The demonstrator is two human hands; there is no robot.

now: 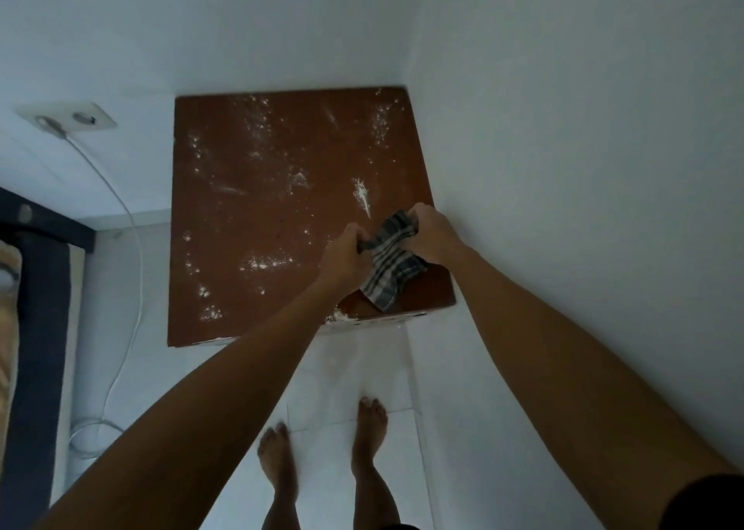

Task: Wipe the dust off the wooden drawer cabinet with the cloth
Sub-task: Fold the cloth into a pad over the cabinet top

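My left hand [342, 258] and right hand [430, 233] both grip the checked cloth [392, 266] above the cabinet top's [249, 215] near right corner, beside the wall [563, 167]; dusty surface [261, 264] lies open leftward.

Hidden and cut-off parts around the cabinet top

The left forearm [225, 372] covers part of the near edge of the wooden drawer cabinet [257, 215], whose drawer fronts cannot be seen from above. The cloth [392, 268] hides the fingertips of both the left hand [344, 258] and the right hand [430, 233]. The bed [28, 328] is cut off at the left edge, the legs [326, 485] at the bottom.
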